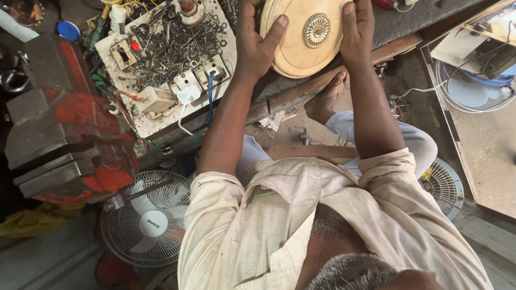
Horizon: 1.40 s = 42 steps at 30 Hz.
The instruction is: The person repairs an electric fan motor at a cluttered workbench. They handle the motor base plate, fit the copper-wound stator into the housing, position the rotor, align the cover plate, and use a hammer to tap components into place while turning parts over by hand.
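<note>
— Two hands on one thing, is that right?

— Yes. The left hand (257, 40) and the right hand (356, 29) both clasp a round cream-coloured cover (303, 35), one on each side of its rim, fingers curled round the edge and the left thumb lying across its face.

— What does the cover look like?

— A shallow disc, pale cream with a slightly yellowed, scuffed surface, and a raised concentric ridge near the edge. At its middle sits a brassy round ornament (316, 30) with fine radiating spokes.

— Where is it held?

— Tilted a little, at the top of the view, over the edge of a dark wooden workbench (301, 88).

— And around it?

— To the left, a white tray (228, 56) heaped with screws and switches, and a red bench vise (70, 134). Below, a white table fan (148, 220) lies on the floor.
</note>
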Available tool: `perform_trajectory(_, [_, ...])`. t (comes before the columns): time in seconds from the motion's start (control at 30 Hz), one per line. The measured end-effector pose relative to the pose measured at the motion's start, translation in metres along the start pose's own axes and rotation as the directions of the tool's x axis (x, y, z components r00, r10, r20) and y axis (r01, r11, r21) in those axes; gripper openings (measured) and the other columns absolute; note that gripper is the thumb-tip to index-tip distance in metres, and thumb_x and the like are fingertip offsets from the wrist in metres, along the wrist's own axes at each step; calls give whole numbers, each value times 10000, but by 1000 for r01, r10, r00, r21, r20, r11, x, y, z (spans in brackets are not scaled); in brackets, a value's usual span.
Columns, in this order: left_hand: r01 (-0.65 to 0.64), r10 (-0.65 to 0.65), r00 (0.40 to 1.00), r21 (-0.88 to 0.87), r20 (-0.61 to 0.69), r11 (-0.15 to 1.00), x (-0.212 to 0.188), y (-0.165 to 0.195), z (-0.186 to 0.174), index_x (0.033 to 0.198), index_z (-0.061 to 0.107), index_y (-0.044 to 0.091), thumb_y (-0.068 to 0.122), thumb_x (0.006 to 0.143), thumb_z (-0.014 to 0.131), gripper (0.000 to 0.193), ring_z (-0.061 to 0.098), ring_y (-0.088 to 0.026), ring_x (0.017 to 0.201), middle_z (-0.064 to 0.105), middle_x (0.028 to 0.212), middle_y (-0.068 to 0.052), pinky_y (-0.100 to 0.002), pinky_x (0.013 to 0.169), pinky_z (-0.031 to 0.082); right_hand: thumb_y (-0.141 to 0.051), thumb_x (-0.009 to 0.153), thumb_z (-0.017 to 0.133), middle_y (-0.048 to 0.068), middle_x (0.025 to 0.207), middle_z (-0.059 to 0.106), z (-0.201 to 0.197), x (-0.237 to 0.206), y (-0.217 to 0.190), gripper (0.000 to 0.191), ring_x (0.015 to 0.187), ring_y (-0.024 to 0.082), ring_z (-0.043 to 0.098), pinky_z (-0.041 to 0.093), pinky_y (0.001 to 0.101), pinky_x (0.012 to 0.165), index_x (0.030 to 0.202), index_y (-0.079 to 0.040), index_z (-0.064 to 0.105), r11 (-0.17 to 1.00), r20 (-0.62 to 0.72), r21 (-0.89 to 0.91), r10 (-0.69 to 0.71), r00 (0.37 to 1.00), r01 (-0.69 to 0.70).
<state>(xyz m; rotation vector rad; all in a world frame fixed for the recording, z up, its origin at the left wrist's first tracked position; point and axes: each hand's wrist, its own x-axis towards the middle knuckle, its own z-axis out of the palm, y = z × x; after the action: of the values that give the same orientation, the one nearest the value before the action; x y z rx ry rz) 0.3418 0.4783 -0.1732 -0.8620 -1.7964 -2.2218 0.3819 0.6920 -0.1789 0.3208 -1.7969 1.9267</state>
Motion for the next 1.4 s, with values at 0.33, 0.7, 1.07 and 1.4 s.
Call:
perform_trajectory(0.33, [60, -60, 998, 11, 0, 998, -3, -2, 5, 1348, 557, 22, 147, 1050, 734, 369, 708, -186, 1101, 694, 1234, -110, -352, 963, 614, -318, 1190, 540, 68, 1305, 660, -7, -2, 3, 378, 1183, 129, 601, 484, 286, 1024, 1390, 2, 543, 1000, -12, 11, 2, 1000, -2])
perform_trajectory(0.7, [16, -15, 1000, 88, -18, 996, -4, -3, 5, 1310, 605, 39, 173, 1034, 745, 337, 696, -179, 1110, 648, 1232, -99, -341, 918, 637, -309, 1178, 570, 53, 1285, 669, -12, -4, 6, 376, 1136, 109, 602, 485, 278, 1007, 1390, 0, 545, 996, -4, 83, 19, 1000, -18])
perform_trajectory(1.07, [9, -7, 1000, 132, -13, 991, -2, -6, 7, 1209, 664, 35, 189, 1017, 759, 264, 736, -170, 1017, 757, 1108, -84, -341, 916, 600, -271, 1180, 573, 63, 1278, 689, -18, -7, 9, 324, 1171, 128, 624, 485, 287, 1030, 1344, 8, 562, 993, -6, 109, 40, 999, -39])
perform_trajectory(1.4, [117, -122, 991, 96, 49, 989, 14, 6, 19, 1081, 721, 0, 233, 992, 761, 253, 746, -122, 859, 797, 981, -63, -324, 787, 615, -179, 1115, 576, 62, 1219, 648, -24, -6, 4, 323, 1082, 130, 572, 467, 302, 974, 1376, 5, 531, 977, -47, 214, 24, 999, -14])
